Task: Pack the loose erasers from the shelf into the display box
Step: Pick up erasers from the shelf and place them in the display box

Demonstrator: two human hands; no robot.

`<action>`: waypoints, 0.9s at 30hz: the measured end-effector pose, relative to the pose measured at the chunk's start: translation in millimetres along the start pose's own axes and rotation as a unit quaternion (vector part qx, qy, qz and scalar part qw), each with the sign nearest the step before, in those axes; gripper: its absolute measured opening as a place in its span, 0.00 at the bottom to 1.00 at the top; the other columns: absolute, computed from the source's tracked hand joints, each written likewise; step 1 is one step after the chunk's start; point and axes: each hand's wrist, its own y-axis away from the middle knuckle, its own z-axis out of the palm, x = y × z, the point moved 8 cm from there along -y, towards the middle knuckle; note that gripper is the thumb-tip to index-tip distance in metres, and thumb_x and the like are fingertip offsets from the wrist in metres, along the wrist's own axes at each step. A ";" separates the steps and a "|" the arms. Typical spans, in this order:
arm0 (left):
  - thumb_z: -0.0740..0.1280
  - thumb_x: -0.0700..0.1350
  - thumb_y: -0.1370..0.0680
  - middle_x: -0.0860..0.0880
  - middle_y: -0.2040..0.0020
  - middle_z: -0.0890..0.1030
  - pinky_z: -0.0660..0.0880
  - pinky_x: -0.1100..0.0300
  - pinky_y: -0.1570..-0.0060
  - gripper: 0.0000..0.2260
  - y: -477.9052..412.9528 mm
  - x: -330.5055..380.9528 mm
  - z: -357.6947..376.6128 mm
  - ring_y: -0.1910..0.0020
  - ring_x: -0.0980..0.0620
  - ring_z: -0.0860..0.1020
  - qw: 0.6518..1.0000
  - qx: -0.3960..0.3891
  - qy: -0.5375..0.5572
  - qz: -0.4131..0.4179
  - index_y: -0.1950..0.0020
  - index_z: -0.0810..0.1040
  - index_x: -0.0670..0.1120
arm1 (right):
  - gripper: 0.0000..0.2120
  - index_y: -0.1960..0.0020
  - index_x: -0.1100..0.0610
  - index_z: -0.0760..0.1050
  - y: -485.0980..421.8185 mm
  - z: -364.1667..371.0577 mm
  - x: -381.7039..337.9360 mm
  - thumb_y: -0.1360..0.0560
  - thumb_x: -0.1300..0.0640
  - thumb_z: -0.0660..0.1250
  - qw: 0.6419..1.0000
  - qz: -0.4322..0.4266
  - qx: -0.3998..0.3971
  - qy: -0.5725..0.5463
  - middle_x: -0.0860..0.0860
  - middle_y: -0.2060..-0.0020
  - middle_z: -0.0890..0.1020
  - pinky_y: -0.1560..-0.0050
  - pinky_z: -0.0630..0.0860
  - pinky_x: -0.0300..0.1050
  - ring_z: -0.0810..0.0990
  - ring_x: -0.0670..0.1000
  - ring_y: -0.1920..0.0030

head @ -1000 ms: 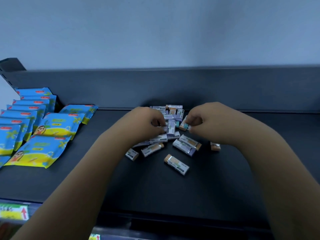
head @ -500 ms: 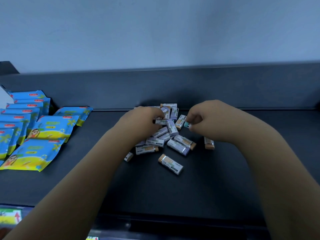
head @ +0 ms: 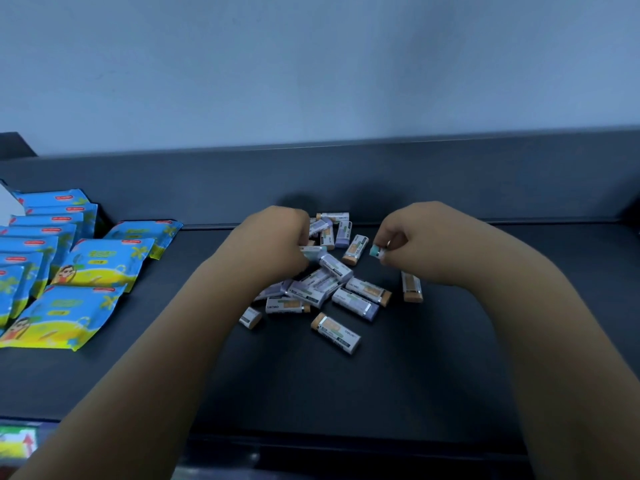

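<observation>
Several loose erasers (head: 353,301) in pale sleeves lie in a heap on the dark shelf (head: 346,382), some with orange ends, some lilac. My left hand (head: 273,242) sits on the heap's left side, fingers curled round an eraser whose pale green end (head: 313,251) pokes out. My right hand (head: 420,242) hovers at the heap's right edge and pinches a teal-ended eraser (head: 376,251) between thumb and fingers. One eraser (head: 335,332) lies apart at the front, another (head: 411,286) under my right wrist. No display box is in view.
Blue and yellow packets (head: 100,261) lie in overlapping rows on the shelf's left part. The shelf's raised back panel (head: 450,181) runs just behind the heap. A price label (head: 17,441) shows on the front rail at lower left.
My right hand has lifted slightly with the teal-ended eraser pinched in it. My left hand has closed on an eraser in the heap. The view has shifted a little to the right.
</observation>
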 end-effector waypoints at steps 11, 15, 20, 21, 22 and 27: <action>0.78 0.43 0.28 0.45 0.60 0.83 0.73 0.60 0.67 0.10 50.7 -16.1 -13.6 0.65 0.51 0.79 0.897 0.135 0.399 -0.135 0.55 0.77 0.46 | 0.07 0.46 0.46 0.80 13.4 -6.0 11.4 0.23 0.52 0.72 0.990 -0.024 0.061 -0.124 0.40 0.54 0.79 0.55 0.72 0.39 0.76 0.38 0.54; 0.79 0.36 0.32 0.35 0.61 0.84 0.74 0.53 0.63 0.12 54.7 -3.8 -8.5 0.64 0.44 0.78 0.800 0.126 0.565 -0.159 0.60 0.76 0.41 | 0.06 0.47 0.45 0.79 22.3 -6.0 18.3 0.24 0.52 0.72 0.986 -0.031 0.076 -0.146 0.40 0.54 0.80 0.56 0.71 0.36 0.75 0.36 0.55; 0.79 0.35 0.32 0.36 0.61 0.86 0.76 0.56 0.62 0.12 50.3 28.1 -2.5 0.59 0.42 0.84 0.773 0.113 0.604 -0.155 0.63 0.77 0.42 | 0.08 0.47 0.47 0.83 37.1 -6.4 40.0 0.26 0.50 0.74 0.987 -0.006 0.095 -0.133 0.41 0.57 0.82 0.52 0.75 0.41 0.79 0.41 0.55; 0.79 0.35 0.32 0.37 0.61 0.86 0.77 0.58 0.63 0.11 48.7 36.5 -1.4 0.60 0.45 0.84 0.774 0.119 0.603 -0.153 0.62 0.78 0.42 | 0.08 0.47 0.48 0.84 40.8 -7.5 46.8 0.26 0.50 0.74 0.987 0.003 0.099 -0.126 0.42 0.58 0.83 0.51 0.77 0.42 0.80 0.42 0.55; 0.79 0.35 0.31 0.38 0.61 0.86 0.79 0.60 0.64 0.09 47.1 45.7 0.1 0.62 0.47 0.84 0.772 0.124 0.605 -0.150 0.61 0.79 0.41 | 0.07 0.49 0.48 0.85 44.6 -8.9 54.2 0.26 0.50 0.74 0.987 0.011 0.101 -0.122 0.42 0.58 0.84 0.50 0.79 0.44 0.81 0.43 0.55; 0.78 0.42 0.28 0.43 0.63 0.87 0.80 0.56 0.60 0.09 35.6 101.8 12.9 0.61 0.49 0.85 0.791 0.099 0.591 -0.125 0.57 0.81 0.38 | 0.06 0.51 0.48 0.85 62.7 -14.2 93.2 0.28 0.51 0.74 0.987 0.030 0.095 -0.129 0.41 0.61 0.84 0.50 0.80 0.45 0.81 0.40 0.57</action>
